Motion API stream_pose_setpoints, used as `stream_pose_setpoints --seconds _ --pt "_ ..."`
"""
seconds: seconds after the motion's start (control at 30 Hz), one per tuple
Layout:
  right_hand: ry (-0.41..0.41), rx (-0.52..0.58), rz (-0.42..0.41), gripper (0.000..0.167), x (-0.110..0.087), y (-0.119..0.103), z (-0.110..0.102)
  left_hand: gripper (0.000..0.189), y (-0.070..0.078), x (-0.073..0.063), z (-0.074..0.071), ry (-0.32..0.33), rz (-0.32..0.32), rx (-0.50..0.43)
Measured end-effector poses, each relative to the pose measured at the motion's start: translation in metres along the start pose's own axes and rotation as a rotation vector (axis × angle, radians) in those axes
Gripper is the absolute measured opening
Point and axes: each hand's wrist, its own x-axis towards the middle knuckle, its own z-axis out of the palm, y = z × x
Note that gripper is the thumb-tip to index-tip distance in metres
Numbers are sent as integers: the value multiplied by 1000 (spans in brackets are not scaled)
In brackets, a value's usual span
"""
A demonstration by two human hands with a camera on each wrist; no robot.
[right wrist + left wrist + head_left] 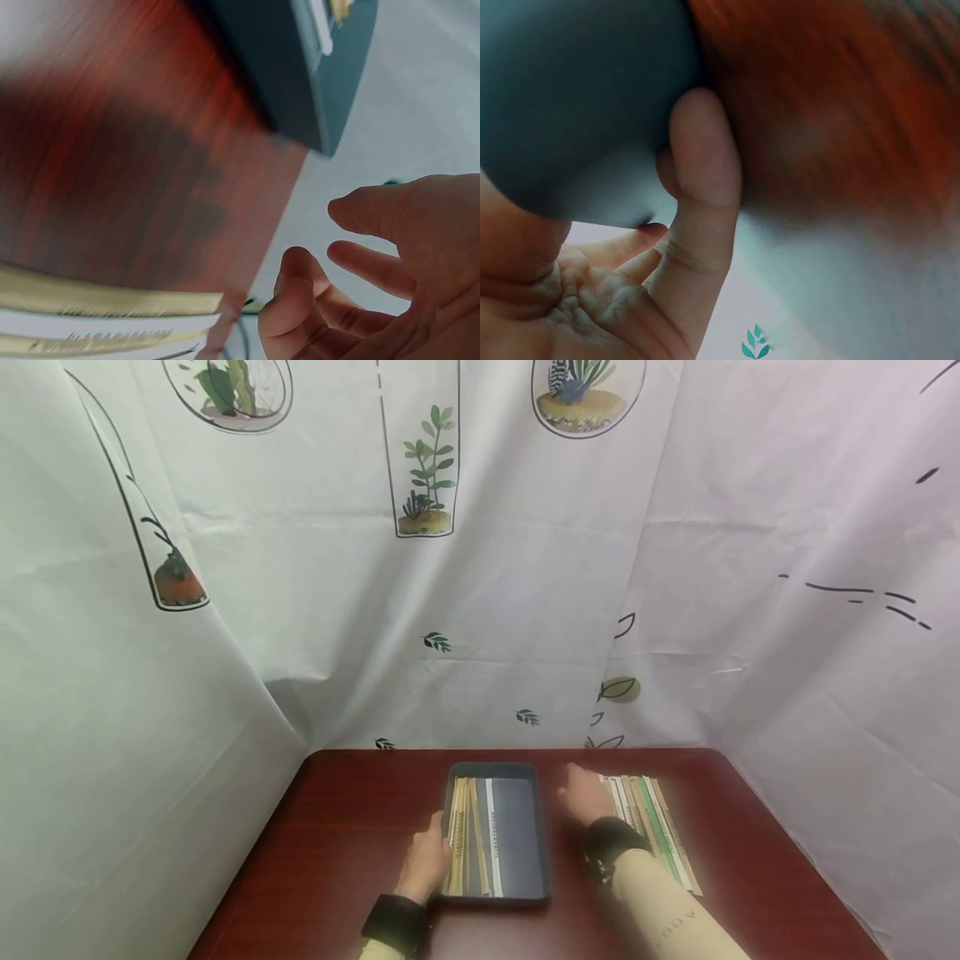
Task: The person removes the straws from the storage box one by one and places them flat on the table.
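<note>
A dark grey rectangular tray (522,843) lies on the table, with several long thin strips (457,839) in cream and white along its left half. My left hand (426,857) grips the tray's left side, thumb and fingers at its wall. In the left wrist view, the fingers (709,157) press against the dark tray wall (577,97). Between the tray and a row of long printed strips (660,827) hovers my right hand (587,795). The right wrist view shows its fingers (289,300) loosely bent, with nothing between them and the thumb.
The reddish-brown table (360,827) has rounded far corners. A white curtain (510,593) printed with plants hangs behind it and along both sides. The loose strips, in white, cream and green, lie side by side at the right, partly behind the right wrist.
</note>
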Motion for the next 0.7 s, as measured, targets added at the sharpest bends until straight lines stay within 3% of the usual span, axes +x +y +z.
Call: stream_pose_setpoints --seconds 0.3,0.7 --pt "-76 52 22 32 2 -59 7 48 -1 1 1 2 -29 -4" --pt "-126 3 -72 27 2 -88 36 49 0 0 3 22 -11 19"
